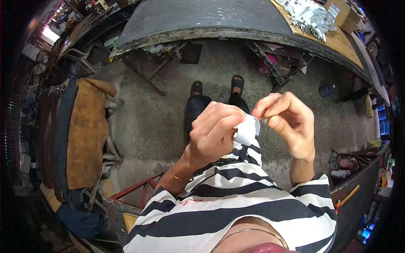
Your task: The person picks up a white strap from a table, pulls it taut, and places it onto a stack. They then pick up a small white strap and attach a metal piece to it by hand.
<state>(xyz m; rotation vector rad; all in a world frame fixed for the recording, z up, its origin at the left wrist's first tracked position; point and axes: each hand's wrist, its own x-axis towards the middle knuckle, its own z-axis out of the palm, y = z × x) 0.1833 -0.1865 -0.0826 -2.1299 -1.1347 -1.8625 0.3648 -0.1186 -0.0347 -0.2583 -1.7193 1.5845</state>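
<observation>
My left hand (217, 133) is closed around a small white ribbed piece (246, 131), which sticks out on the right side of the fist. Just right of it, my right hand (291, 122) is raised with thumb and index finger pinched together. Something tiny seems to be between those fingertips, too small to name. The fingertips are close to the upper edge of the white piece. Both hands are in the air in front of my striped shirt, above the concrete floor.
A dark worktable (202, 17) spans the far side, with white scraps (310, 17) and a cardboard box (342, 14) at its right. Brown hide-like material (86, 135) lies over a stand at left. A blue bottle (327, 90) and a hammer-like tool (348, 196) are at right.
</observation>
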